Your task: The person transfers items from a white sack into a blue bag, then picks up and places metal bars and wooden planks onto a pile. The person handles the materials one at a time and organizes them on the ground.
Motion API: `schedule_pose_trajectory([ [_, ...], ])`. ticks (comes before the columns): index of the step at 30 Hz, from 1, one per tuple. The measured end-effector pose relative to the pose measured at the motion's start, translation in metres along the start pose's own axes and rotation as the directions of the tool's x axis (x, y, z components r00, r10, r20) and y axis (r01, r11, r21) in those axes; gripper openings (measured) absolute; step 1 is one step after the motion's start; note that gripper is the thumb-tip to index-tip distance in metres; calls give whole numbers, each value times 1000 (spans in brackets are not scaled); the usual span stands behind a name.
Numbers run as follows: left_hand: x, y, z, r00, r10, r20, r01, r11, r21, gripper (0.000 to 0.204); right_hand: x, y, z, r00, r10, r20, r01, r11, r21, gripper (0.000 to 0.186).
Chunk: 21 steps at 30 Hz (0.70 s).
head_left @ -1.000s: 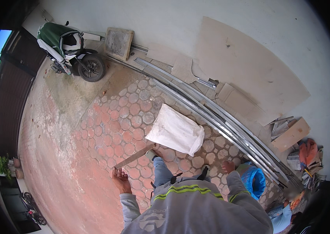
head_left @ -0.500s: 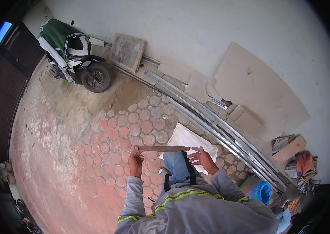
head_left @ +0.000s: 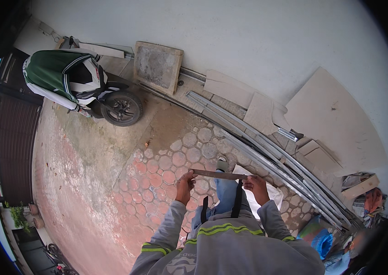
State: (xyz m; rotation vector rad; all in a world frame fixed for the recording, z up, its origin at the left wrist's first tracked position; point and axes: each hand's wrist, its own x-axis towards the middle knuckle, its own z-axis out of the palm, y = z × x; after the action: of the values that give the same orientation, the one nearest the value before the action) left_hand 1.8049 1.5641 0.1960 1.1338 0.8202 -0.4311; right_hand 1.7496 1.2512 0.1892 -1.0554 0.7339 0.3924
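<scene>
A long, narrow brown strip (head_left: 219, 174) spans the gap between my hands, held roughly level in front of my body; whether it is wood or rusty metal I cannot make out. My left hand (head_left: 184, 188) pinches its left end between thumb and fingers. At the other end, the fingers of my right hand (head_left: 257, 189) are closed on the tip. Below the strip show my jeans and one shoe (head_left: 222, 164), with a white sheet or sack (head_left: 272, 196) lying on the paving beside my leg.
Long metal channels (head_left: 267, 160) lie along the wall on the right, by cut board pieces (head_left: 336, 119). A framed slab (head_left: 158, 64) leans at the wall near a parked motorcycle (head_left: 79, 85). A cardboard box (head_left: 361, 187) and a blue sack (head_left: 323, 244) sit at lower right.
My right hand's fingers, spread at the strip's end before, are now closed on it. I have stepped forward, one shoe now ahead of the strip, and the view has shifted left.
</scene>
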Motion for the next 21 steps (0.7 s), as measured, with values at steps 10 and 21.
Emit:
schedule_pose_trajectory([
  [10,132,99,69,973,221,68,-206,698,685,46,158,-71,28,971,-139,-195,137,990,-21,21],
  [21,345,122,-10,947,60,315,-311,-66,948,42,319,-49,52,861,-194,-470,152,980,-125,26],
])
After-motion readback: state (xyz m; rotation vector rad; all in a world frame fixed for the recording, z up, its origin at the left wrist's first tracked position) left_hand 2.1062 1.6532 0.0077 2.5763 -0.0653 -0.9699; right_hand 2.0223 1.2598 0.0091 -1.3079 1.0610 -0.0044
